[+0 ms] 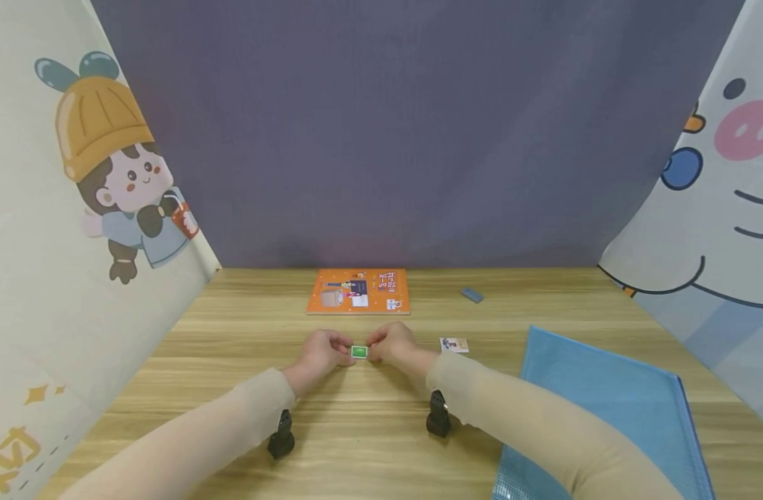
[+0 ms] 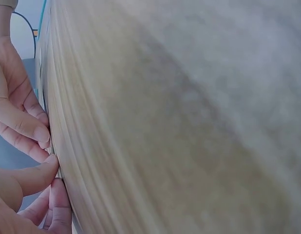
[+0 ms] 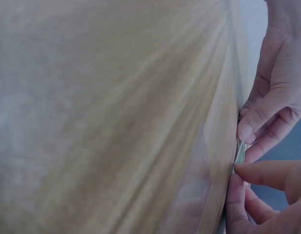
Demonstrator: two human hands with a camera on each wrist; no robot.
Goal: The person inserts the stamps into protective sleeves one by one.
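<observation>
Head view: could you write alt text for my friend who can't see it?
A person's left hand and right hand pinch opposite ends of a small green, white-bordered card at a wooden table. Beyond lie an orange booklet and a small grey block. To the right are a picture card and a blue sheet.

the design on the small green, white-bordered card [image 1: 359,352] is too small to make out; my beige right sleeve [image 1: 538,410] hides part of the flat blue pouch [image 1: 606,385], cut off at the bottom.
</observation>
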